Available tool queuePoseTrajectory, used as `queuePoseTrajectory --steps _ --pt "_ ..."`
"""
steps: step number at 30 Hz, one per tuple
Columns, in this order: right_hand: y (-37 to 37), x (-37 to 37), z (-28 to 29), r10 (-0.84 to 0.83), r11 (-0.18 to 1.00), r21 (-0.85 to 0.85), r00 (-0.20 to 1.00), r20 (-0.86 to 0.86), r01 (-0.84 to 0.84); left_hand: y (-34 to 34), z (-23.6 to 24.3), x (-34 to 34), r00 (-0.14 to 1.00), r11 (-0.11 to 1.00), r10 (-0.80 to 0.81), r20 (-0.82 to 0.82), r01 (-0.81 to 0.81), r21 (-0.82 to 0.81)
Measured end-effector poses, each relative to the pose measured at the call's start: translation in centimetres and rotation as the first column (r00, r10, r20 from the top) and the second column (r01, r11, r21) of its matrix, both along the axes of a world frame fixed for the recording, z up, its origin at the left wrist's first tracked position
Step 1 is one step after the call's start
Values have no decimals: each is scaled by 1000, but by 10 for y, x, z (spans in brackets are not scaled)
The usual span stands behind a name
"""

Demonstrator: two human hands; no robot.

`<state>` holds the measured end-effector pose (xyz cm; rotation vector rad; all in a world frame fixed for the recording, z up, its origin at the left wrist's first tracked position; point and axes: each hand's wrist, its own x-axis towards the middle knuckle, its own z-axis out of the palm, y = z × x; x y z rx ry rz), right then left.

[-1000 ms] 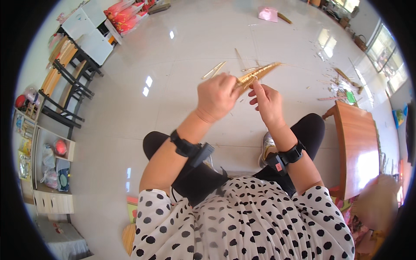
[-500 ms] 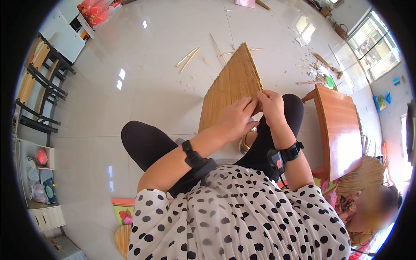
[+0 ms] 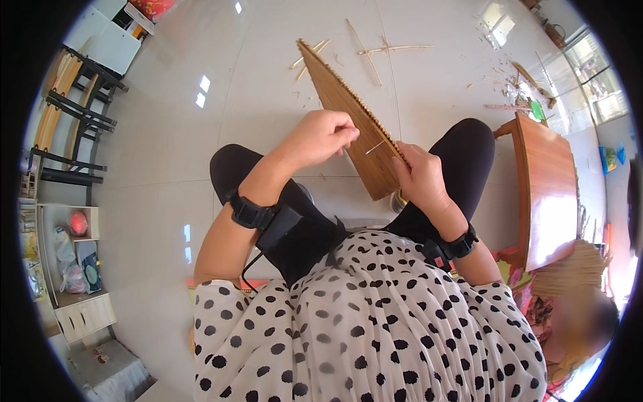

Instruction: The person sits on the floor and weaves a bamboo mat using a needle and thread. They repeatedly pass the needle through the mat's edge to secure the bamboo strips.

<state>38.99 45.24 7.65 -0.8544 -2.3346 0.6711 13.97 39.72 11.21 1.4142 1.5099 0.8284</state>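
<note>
A flat brown panel (image 3: 355, 137), which looks made of stalks laid side by side, stands tilted between my knees with a rough, cut-looking edge upward. My right hand (image 3: 423, 175) grips that edge near its close end, thumb on the face turned to me. A thin needle (image 3: 375, 147) sticks out of the panel's face just left of my right fingers. Left of the needle, my left hand (image 3: 327, 137) is raised before the panel with its fingers curled together. Whatever they pinch, perhaps thread, is too fine to make out.
A reddish wooden table (image 3: 546, 191) stands at my right, with a person (image 3: 569, 328) and a bundle of stalks (image 3: 569, 271) near it. Loose stalks (image 3: 402, 48) and scraps lie on the tiled floor ahead. Stools (image 3: 74, 114) and an open shelf (image 3: 70, 258) line the left.
The panel has swung so its far tip points left and its edge faces up. My left hand has come off the panel and moved left. The needle now shows.
</note>
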Motion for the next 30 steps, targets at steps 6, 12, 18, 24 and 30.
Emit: queuePoseTrajectory --steps 6,12,18,24,30 --pt "-21 7 -10 33 999 -40 999 -3 -33 -4 -12 23 987 978 -159 16 160 -138" --pt "-26 11 -8 58 995 -88 994 97 -49 -12 -23 42 919 973 -174 -354 215 79" --pt "-35 0 -14 30 999 38 977 212 -39 -40 -41 67 808 976 22 -588 110 187" --pt "-35 -7 -25 -37 982 190 982 187 1 -46 -45 78 768 925 175 -616 86 370" --pt "-35 -11 -26 -40 974 229 980 197 -6 -57 -53 62 857 942 76 -510 106 318"
